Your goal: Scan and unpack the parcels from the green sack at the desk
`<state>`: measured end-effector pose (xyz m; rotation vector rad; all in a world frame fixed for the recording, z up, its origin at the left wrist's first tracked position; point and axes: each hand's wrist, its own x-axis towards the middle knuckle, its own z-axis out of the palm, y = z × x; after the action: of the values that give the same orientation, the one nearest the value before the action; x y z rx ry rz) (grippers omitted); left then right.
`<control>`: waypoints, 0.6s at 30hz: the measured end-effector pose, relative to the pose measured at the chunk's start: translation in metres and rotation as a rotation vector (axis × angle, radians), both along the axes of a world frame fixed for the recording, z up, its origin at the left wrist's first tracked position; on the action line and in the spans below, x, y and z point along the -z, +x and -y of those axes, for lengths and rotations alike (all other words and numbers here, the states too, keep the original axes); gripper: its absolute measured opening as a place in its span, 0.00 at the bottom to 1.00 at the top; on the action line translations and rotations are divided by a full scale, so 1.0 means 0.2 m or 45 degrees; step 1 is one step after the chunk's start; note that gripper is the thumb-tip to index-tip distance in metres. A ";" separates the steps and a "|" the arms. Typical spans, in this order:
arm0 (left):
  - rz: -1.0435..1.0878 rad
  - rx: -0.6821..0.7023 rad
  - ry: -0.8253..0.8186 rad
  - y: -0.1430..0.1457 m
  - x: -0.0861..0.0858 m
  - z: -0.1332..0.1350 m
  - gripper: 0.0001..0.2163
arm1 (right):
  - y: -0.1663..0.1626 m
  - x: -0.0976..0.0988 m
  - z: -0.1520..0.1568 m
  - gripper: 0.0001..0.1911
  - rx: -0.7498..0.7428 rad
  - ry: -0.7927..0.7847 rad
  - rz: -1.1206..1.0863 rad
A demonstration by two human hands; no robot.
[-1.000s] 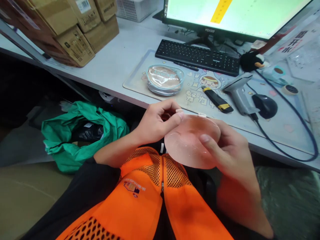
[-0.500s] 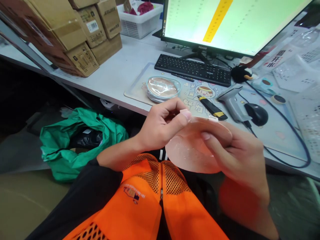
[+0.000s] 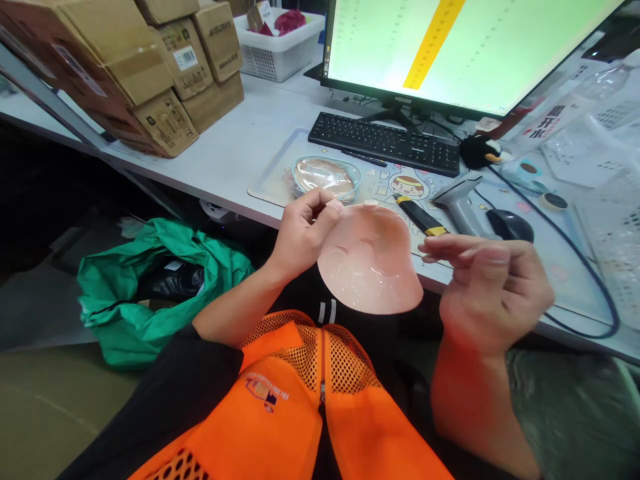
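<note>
Because the pink pad [image 3: 370, 267] looks thin, glossy and bendy, handling it well probably means a light but sure pinch at the rim, little touching of the shiny face, and enough lift to clear the edge of the desk [image 3: 235, 147]. Pad location: held up in front of the orange vest [image 3: 280, 400], off the desk, tilted, glossy face upward. Left hand [image 3: 303, 230]: thumb and forefinger clamped together on the pad's upper left edge, other fingers curled. Right hand [image 3: 495, 287]: grasping nothing that I can see, fingers loosely bent, thumb apart, tips just beside the pad's right edge; looks like no contact. Clear pouch [image 3: 325, 177] sits on the mat [image 3: 273, 180] beyond the left hand; box cutter [image 3: 417, 213] lies nearer the right.
</note>
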<state>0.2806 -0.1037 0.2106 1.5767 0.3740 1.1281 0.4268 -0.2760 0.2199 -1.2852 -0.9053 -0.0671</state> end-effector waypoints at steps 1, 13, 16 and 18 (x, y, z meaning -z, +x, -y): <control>0.000 -0.027 -0.062 0.01 0.04 -0.03 0.15 | 0.02 0.04 0.00 0.13 0.024 -0.034 -0.054; -0.033 -0.106 -0.182 0.17 0.32 -0.10 0.23 | 0.13 0.42 0.01 0.29 0.000 -0.425 -0.730; -0.266 -0.216 0.371 0.17 0.23 -0.40 0.30 | 0.28 0.32 -0.02 0.28 0.020 -0.435 -0.790; -0.642 -0.153 0.686 0.17 0.19 -0.58 0.42 | 0.38 0.24 -0.05 0.26 0.008 -0.448 -0.784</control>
<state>0.3143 0.0124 0.1728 2.3534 0.5287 0.9529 0.5030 -0.2659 0.1710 -1.5105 -0.3865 0.4792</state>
